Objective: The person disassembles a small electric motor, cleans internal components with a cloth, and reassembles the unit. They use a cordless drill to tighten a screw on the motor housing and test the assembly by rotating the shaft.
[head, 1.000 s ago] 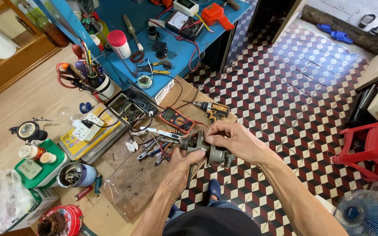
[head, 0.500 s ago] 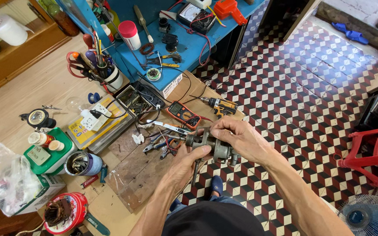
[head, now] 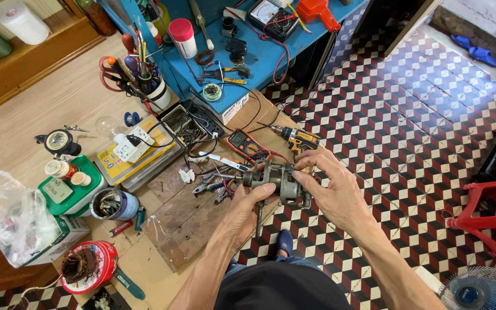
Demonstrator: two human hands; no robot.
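Both hands clamped on small motor (head: 279, 182): left hand (head: 247, 208) cradles it underneath, right hand (head: 331, 186) fingers its top end. Next needs steady grip.

Pliers (head: 210, 186), multimeter (head: 248, 146), drill (head: 297, 138) crowd bench edge; plank (head: 185, 221) bare.

Bare forearms, no sleeves; dark shirt (head: 279, 290); blue slipper (head: 285, 242).

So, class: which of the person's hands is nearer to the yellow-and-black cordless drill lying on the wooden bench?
Right. The right hand grips the grey metal motor just below the yellow-and-black cordless drill, its fingertips close to it; the left hand holds the motor from beneath, farther off.
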